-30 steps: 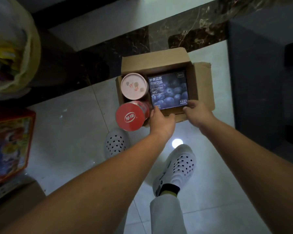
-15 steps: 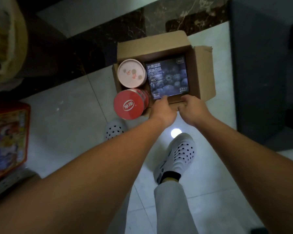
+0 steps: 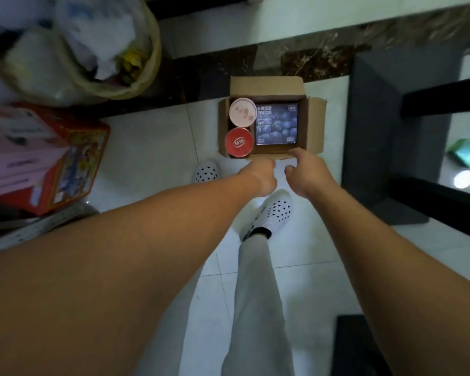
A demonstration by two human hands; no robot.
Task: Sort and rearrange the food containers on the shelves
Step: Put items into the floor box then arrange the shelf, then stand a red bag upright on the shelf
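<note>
Cardboard box [image 3: 266,88] is partly covered by the right hand [image 3: 307,172].

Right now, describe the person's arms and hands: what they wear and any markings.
The left arm and right arm are bare along all that shows: no sleeves, and no watch or band at either wrist. The left hand and right hand are ungloved. No rings or markings show on them, though the picture is slightly blurred.
</note>
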